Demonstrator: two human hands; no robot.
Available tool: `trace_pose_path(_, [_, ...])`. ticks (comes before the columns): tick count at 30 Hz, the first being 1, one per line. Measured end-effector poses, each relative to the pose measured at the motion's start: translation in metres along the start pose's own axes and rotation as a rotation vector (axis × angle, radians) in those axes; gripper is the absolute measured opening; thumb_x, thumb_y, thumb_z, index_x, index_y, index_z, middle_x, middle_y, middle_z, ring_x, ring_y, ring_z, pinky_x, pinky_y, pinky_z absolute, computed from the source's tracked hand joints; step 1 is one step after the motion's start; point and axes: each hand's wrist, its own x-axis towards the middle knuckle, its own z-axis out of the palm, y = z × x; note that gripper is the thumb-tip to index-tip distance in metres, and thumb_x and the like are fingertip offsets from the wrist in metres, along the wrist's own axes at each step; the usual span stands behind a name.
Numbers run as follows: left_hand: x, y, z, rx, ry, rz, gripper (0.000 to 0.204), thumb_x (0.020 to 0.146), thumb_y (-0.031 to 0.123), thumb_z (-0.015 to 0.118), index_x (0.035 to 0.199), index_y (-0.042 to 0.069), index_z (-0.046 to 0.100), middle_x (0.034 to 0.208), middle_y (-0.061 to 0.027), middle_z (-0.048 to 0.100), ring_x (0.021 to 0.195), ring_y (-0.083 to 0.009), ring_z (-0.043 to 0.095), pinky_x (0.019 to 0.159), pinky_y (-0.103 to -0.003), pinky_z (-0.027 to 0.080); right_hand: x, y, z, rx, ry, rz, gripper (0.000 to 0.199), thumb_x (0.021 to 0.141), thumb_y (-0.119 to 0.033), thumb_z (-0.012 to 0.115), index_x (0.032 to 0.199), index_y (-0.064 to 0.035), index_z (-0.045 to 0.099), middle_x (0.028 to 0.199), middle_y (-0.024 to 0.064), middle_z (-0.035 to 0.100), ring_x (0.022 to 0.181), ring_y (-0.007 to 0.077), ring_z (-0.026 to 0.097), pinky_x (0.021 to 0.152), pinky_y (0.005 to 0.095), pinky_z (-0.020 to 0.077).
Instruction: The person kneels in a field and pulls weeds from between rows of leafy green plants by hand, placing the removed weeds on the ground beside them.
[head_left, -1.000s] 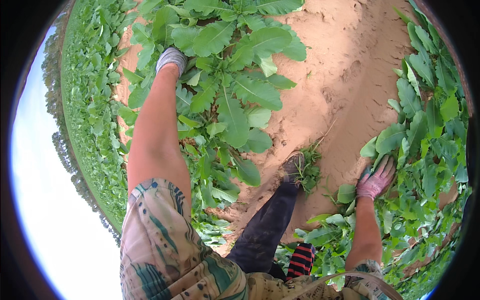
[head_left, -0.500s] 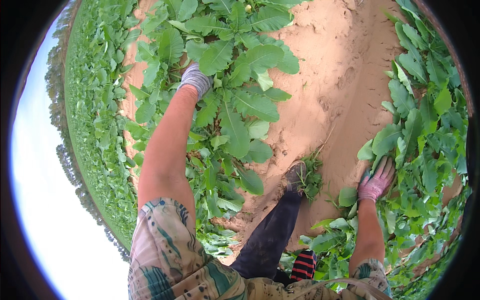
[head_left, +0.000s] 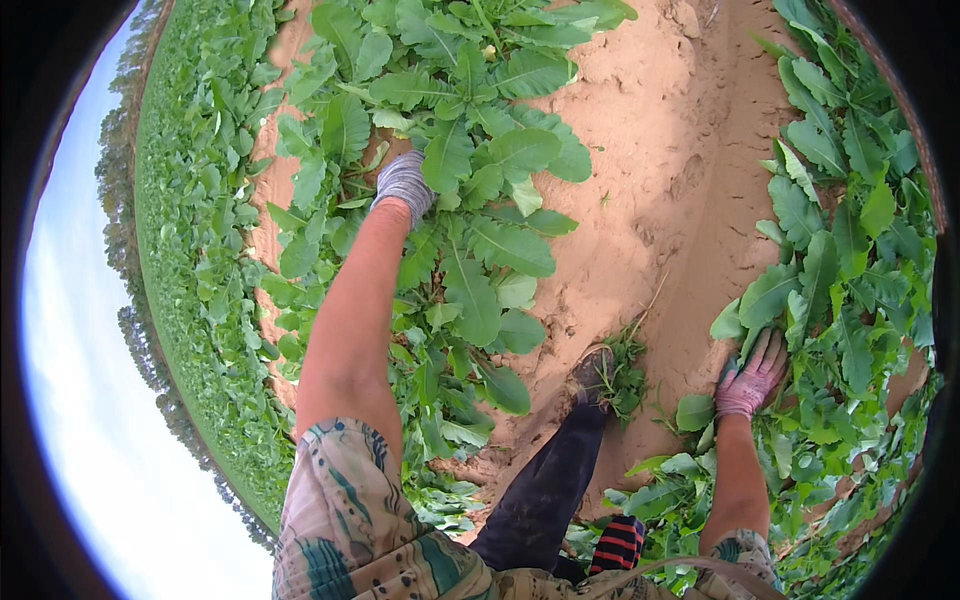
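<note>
The left hand (head_left: 403, 186), in a grey knit glove, reached among broad green leafy plants (head_left: 470, 150) at eleven o'clock; whether its grip was closed could not be told. The right hand (head_left: 753, 378), in a pink glove, lay spread open on green leaves (head_left: 800, 300) at four o'clock, beside the sandy soil path (head_left: 660, 180).

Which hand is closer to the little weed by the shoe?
Right. The right hand rests on leaves just across bare sand from the weed; the left hand is far up among the big leafy plants.

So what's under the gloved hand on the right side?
The right hand lies flat on broad green leaves at the edge of the sandy soil. The leaves cover whatever is below: no stem, root or ground shows beneath the palm.
</note>
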Motion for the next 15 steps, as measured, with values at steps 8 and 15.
trace_pose_path(8, [-0.078, 0.075, -0.036, 0.504, 0.03, 0.297, 0.021, 0.081, 0.016, 0.058, 0.097, 0.007, 0.067, 0.09, -0.0125, 0.068, 0.088, -0.0298, 0.065, 0.079, -0.042, 0.048, -0.002, 0.001, 0.0, -0.009, -0.019, 0.01, 0.083, 0.075, -0.031, 0.057, 0.148, -0.0088, 0.025, 0.152, 0.0113, 0.024, 0.138, 0.0382, 0.023, 0.111, 0.0554, 0.0196])
trace_pose_path(15, [-0.166, 0.075, -0.001, 0.481, 0.147, 0.597, 0.02, 0.082, 0.016, 0.053, 0.099, 0.013, 0.064, 0.088, -0.0067, 0.063, 0.088, -0.0254, 0.061, 0.077, -0.041, 0.046, 0.0, -0.001, -0.004, 0.018, -0.034, 0.005, 0.091, 0.069, -0.027, 0.062, 0.149, -0.0093, 0.023, 0.152, 0.0116, 0.023, 0.138, 0.0383, 0.022, 0.111, 0.0563, 0.0198])
